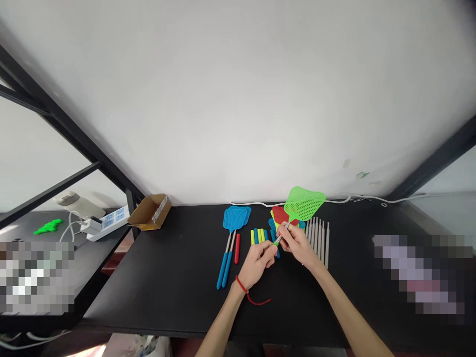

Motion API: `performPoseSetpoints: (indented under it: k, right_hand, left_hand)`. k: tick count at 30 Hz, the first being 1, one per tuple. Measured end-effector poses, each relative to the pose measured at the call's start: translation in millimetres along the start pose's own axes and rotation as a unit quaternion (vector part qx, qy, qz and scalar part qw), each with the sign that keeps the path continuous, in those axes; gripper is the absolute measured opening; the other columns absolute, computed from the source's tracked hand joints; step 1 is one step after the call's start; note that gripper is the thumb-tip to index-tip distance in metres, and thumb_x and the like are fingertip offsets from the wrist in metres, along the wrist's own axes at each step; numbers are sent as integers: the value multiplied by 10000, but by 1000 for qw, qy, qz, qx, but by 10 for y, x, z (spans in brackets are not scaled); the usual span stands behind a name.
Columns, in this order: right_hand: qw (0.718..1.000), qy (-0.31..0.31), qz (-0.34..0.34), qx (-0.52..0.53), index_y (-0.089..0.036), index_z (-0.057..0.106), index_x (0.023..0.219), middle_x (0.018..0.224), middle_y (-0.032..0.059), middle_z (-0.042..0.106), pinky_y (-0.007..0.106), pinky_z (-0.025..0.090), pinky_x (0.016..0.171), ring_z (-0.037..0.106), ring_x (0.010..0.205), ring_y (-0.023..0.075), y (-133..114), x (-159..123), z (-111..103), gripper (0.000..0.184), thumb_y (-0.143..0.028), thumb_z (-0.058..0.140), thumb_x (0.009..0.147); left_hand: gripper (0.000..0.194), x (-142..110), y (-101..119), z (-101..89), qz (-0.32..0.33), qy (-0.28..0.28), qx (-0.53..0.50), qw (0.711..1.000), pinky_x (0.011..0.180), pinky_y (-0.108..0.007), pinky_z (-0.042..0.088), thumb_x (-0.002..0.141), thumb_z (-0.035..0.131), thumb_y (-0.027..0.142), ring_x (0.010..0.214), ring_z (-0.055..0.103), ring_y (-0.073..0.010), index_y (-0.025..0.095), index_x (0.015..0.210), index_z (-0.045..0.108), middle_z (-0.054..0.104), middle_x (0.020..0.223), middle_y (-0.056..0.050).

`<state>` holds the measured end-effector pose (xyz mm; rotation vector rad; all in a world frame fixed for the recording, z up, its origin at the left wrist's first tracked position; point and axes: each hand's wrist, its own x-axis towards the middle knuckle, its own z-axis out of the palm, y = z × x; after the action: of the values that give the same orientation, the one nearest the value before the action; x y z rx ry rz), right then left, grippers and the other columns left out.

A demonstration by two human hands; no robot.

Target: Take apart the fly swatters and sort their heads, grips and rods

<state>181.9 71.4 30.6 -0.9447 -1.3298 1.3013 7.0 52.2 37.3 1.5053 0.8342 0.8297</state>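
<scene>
A green fly swatter [305, 203] is held tilted above the table between both hands. My right hand [293, 242] pinches its metal rod just below the mesh head. Lower down, my left hand [259, 258] is closed around the green handle, most of which the fingers hide. Behind the hands lie a red swatter head [279, 215] with yellow and blue ones, partly covered. Yellow and blue handle grips [257, 235] stand in a row beside my left hand. Several grey metal rods [320, 238] lie side by side to the right of my right hand.
Two blue swatters [232, 220] with handles lie left of the hands, next to a red grip [237, 249]. An open cardboard box [150, 212] and a white power strip [111, 222] are farther left. A white cable [256, 204] runs along the wall.
</scene>
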Motion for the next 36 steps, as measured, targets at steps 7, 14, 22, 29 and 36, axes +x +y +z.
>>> performPoseSetpoints:
  k: [7, 14, 22, 29, 36]
  right_hand:
    - [1000, -1, -3, 7, -192, 556, 817, 542, -61, 414, 228, 255, 438, 318, 453, 82, -49, -22, 3, 370, -511, 520, 999]
    - [1000, -9, -2, 23, -198, 563, 801, 536, -56, 422, 239, 234, 436, 317, 445, 88, -90, -26, -15, 373, -519, 534, 989]
    - [999, -33, 7, 6, -196, 599, 802, 557, -45, 442, 233, 272, 427, 375, 454, 95, -70, -2, 19, 383, -542, 563, 963]
    - [996, 45, 75, -9, -197, 593, 763, 458, -63, 418, 229, 207, 320, 291, 322, 74, 49, 26, 117, 448, -615, 576, 926]
    - [998, 25, 38, -33, -218, 543, 779, 474, -69, 381, 236, 242, 386, 316, 388, 93, 74, 25, 110, 442, -618, 509, 963]
  left_hand:
    - [441, 8, 24, -45, -41, -54, -103, 992, 484, -245, 212, 968, 494, 559, 470, 250, -72, 171, 760, 512, 340, 517, 72]
    - [437, 6, 52, -53, -64, -85, -154, 982, 452, -235, 221, 959, 503, 566, 421, 265, -65, 170, 776, 528, 346, 494, 77]
    - [409, 20, -29, -13, 0, -11, -4, 1000, 481, -217, 259, 997, 458, 541, 409, 300, -64, 172, 850, 553, 390, 468, 87]
    - [355, 30, -89, 29, 40, 93, 146, 984, 525, -233, 276, 985, 506, 485, 513, 394, -94, 173, 864, 627, 461, 583, 45]
    - [391, 13, -30, 50, 43, 65, 132, 988, 544, -245, 288, 1018, 428, 482, 523, 399, -107, 188, 782, 530, 458, 589, 38]
